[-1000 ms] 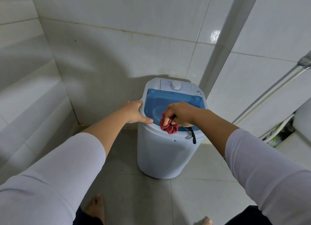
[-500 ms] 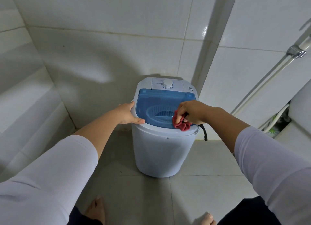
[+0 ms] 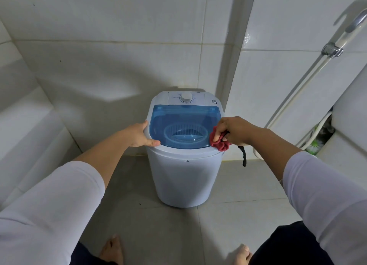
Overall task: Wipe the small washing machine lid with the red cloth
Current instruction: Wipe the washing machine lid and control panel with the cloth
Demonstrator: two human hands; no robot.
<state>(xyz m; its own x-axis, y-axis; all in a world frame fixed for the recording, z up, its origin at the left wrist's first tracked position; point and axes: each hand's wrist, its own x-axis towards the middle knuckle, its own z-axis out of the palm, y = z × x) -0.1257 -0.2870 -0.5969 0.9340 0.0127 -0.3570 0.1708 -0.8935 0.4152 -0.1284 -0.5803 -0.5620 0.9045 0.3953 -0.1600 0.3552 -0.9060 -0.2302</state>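
A small white washing machine (image 3: 184, 177) stands on the tiled floor against the wall, with a see-through blue lid (image 3: 178, 118) shut on top and a white dial (image 3: 186, 97) behind it. My right hand (image 3: 235, 130) holds a bunched red cloth (image 3: 218, 141) pressed on the lid's front right corner. A black strap (image 3: 243, 155) dangles from under that hand. My left hand (image 3: 139, 134) grips the machine's left rim, thumb lying along the front edge.
White tiled walls close in behind and on the left. A shower hose and metal fitting (image 3: 332, 51) run down the right wall. A white fixture (image 3: 349, 114) stands at the far right. My bare feet (image 3: 111, 251) are on the grey floor tiles.
My right hand has slid the red cloth from the lid's front middle across to its front right corner. My left hand stays on the left rim. The camera has shifted slightly.
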